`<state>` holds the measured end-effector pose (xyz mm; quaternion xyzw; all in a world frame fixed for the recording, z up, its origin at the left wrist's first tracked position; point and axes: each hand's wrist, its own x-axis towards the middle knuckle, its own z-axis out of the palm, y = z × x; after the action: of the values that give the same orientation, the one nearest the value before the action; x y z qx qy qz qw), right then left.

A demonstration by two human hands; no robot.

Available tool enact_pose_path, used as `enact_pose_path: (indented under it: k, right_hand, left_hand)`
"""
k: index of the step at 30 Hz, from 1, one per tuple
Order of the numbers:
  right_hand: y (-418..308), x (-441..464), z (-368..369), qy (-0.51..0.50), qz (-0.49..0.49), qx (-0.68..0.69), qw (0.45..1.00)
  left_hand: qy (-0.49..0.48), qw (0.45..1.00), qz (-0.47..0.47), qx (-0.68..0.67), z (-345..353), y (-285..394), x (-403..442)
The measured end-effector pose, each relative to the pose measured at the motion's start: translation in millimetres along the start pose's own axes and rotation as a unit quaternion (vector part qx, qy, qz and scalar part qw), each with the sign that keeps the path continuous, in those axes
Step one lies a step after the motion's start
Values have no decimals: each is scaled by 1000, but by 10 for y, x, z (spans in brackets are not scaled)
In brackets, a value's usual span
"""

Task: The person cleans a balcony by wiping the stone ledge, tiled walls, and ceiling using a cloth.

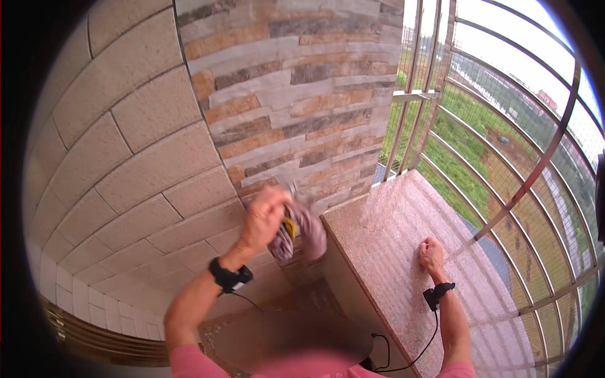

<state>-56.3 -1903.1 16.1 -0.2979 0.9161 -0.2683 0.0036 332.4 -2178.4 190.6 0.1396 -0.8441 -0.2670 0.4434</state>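
Observation:
My left hand [266, 214] is raised in front of the wall corner, its fingers curled and blurred by motion. It is closed on a crumpled purplish-grey cloth [309, 230] that hangs down beside it, also partly smeared. A yellow patch [288, 228] shows among the folds. Just above the fingers a small shiny metal piece [292, 188] is visible, too blurred to name. My right hand [432, 255] rests in a loose fist on the speckled pink stone ledge [391, 220], with nothing visible in it.
Beige block tiles [145, 151] cover the left wall, and striped stone-look tiles [302, 94] the wall ahead. A metal bar grille [529, 183] curves along the ledge's outer side. Black cables [419, 356] run from the wrist devices; the ledge's left edge drops to a lower floor.

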Motion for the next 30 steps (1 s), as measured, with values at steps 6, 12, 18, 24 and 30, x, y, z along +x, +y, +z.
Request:
enact_pose_path:
  k: [6, 12, 18, 24, 30]
  right_hand:
    - [82, -13, 101, 28, -43, 11, 999]
    - [0, -27, 76, 38, -13, -10, 999]
    - [-28, -91, 77, 36, -24, -16, 999]
    - [-38, -123, -13, 34, -30, 20, 999]
    - [-27, -102, 9, 46, -26, 22, 998]
  left_hand:
    - [223, 792, 396, 407, -1707, 1502, 2009]
    - [406, 648, 341, 546, -2195, 1795, 3417]
    - [265, 723, 394, 502, -984, 1172, 2919]
    - [29, 833, 344, 433, 258, 86, 1645]
    - [-125, 800, 362, 462, 999, -962, 639]
